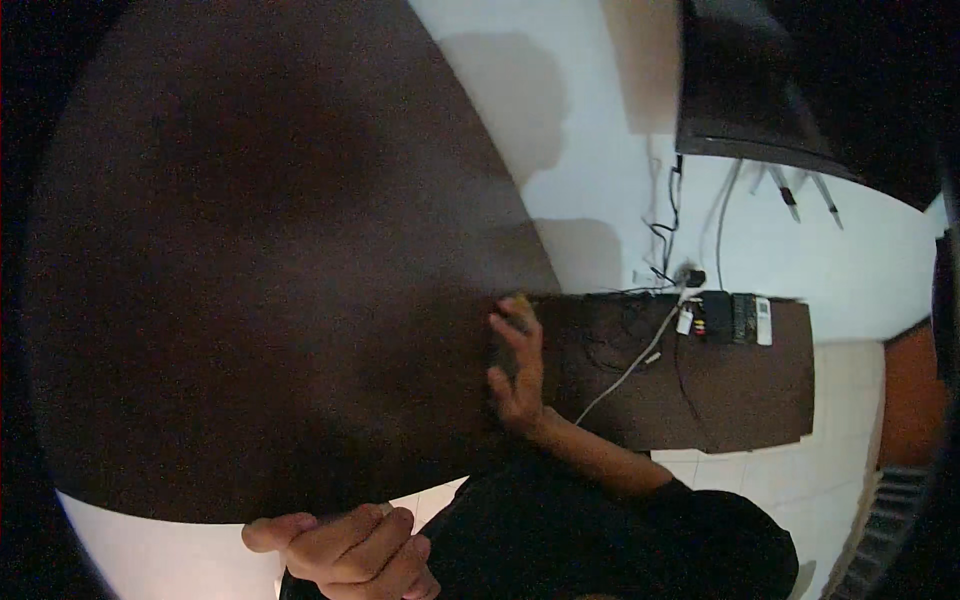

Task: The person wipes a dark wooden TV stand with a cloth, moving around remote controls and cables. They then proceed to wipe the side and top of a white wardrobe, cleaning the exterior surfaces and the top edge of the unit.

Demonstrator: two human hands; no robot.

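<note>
A large brown panel (300,300) with a smooth, slightly shiny surface fills the left and middle of the view. My right hand (517,367) reaches over its right part, fingers and thumb bent around a small dark item with a yellow bit (520,301), too blurred to name. The arm comes from a black short sleeve. At the panel's lower edge is my left hand (345,555), its fingers curled into a fist and its thumb close to the edge. The inside of that fist is hidden.
Right of the panel, a brown cabinet top (742,390) bears a black box (718,317), tangled black cables (619,330) and a white cable (626,371). A dark television (765,97) is above it by the white wall. A dark ridged object (885,517) lies at lower right.
</note>
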